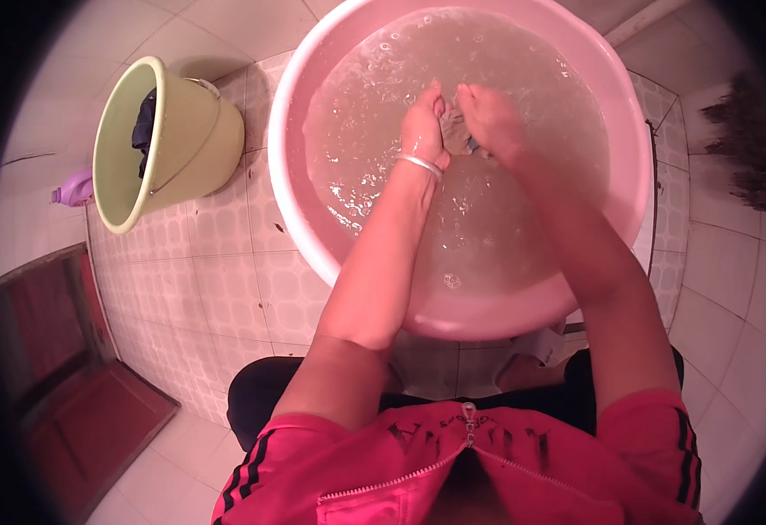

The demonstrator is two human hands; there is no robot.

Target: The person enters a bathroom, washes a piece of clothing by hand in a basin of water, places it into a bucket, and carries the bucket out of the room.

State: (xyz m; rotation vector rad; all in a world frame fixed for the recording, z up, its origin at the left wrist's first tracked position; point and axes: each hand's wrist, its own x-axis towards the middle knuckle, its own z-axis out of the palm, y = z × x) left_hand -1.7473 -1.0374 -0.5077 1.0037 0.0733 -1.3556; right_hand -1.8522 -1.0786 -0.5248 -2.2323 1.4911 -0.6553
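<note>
Fingers of the left hand (424, 122) and right hand (491, 118) pinch a grey cloth (458, 138) (partly submerged) in the pink basin (309, 236).

we see only a scrap of the grey cloth (458, 133) between our hands; murky water hides the rest. the dark thing (144, 129) in the green bucket (177, 144) is perhaps clothing.

Warm, pinkish light is fairly dim; glare glints on the water (488, 219), and fisheye edges bend, soften and darken.
</note>
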